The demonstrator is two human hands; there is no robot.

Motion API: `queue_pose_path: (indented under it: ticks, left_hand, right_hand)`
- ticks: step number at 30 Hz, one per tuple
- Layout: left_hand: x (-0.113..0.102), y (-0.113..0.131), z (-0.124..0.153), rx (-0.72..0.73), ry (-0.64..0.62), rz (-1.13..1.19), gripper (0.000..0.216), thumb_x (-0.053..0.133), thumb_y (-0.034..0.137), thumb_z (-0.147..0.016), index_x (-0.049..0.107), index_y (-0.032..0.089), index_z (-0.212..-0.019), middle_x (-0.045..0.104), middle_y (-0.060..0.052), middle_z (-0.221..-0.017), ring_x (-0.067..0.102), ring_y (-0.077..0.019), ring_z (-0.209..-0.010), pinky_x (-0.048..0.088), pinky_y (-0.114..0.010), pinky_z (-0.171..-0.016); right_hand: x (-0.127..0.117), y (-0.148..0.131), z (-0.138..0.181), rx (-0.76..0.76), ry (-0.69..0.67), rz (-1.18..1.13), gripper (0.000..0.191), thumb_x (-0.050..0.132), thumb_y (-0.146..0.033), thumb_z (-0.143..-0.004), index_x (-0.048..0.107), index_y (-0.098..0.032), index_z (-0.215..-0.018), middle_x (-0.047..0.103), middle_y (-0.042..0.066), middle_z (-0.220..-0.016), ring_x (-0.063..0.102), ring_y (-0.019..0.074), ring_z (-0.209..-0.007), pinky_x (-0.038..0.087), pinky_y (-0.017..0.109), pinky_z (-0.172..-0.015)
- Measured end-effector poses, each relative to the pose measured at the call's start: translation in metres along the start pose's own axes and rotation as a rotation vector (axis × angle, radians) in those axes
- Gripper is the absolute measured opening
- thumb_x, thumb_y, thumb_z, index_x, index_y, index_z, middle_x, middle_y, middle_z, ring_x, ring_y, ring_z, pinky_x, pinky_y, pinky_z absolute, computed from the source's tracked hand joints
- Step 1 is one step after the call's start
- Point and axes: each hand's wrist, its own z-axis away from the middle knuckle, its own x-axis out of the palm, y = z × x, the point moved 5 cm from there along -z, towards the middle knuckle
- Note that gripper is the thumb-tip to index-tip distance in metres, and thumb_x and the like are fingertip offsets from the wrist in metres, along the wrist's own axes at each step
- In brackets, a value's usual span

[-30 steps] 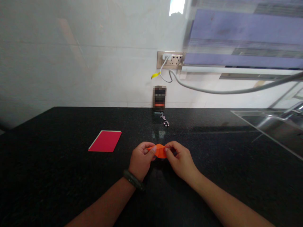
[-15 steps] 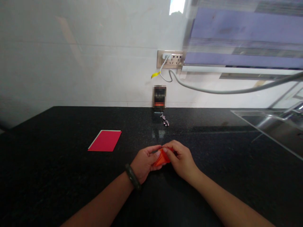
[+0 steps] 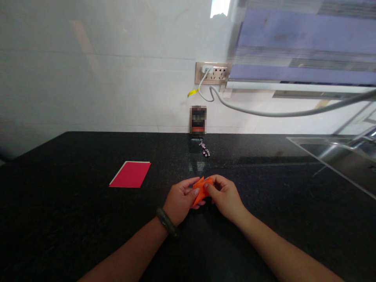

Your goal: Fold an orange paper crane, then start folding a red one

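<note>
Mid-fold: left hand [image 3: 179,201] and right hand [image 3: 225,196] each pinched the folded orange paper [image 3: 200,190] over the black countertop's [image 3: 88,223] near centre, right of a red sheet [image 3: 131,174]; further creasing likely demanded aligned edges.

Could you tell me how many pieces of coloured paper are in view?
2. A red sheet lies flat on the counter; a folded orange piece is pinched between the left hand and right hand. None looks hidden.
</note>
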Motion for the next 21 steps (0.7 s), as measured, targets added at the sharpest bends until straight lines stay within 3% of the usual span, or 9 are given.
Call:
queue_pose_path:
  ticks: [8,15,21]
  left_hand:
    - [-0.0002,-0.0018,0.0012,-0.064,0.017,0.028,0.035,0.056,0.012,-0.075,0.054,0.009,-0.110,0.068,-0.006,-0.067,0.064,-0.0122,-0.050,0.047,-0.017,-0.043]
    - [0.0028,-0.0041,0.0020,-0.047,-0.057,0.095,0.025,0.057,0.027,-0.076,0.062,0.012,-0.096,0.068,-0.006,-0.074,0.064,-0.0118,-0.057,0.048,-0.017,-0.045]
    - [0.0022,-0.0043,0.0020,-0.031,0.009,0.099,0.024,0.059,0.026,-0.073,0.062,0.011,-0.092,0.067,-0.004,-0.068,0.062,-0.0118,-0.056,0.049,-0.019,-0.048]
  right_hand:
    - [-0.0018,0.0011,-0.0002,-0.075,-0.007,0.075,0.015,0.048,-0.028,-0.078,0.057,-0.016,-0.080,0.055,-0.001,-0.061,0.048,0.0096,-0.050,0.039,0.020,-0.043]
    - [0.0010,0.0016,0.0011,-0.098,-0.042,0.075,0.015,0.049,-0.028,-0.078,0.056,-0.016,-0.074,0.056,0.000,-0.061,0.050,0.0097,-0.052,0.039,0.020,-0.045]
    - [0.0071,0.0039,0.0042,-0.097,-0.054,0.069,0.016,0.048,-0.029,-0.080,0.058,-0.017,-0.075,0.059,0.000,-0.061,0.053,0.0102,-0.053,0.042,0.020,-0.046]
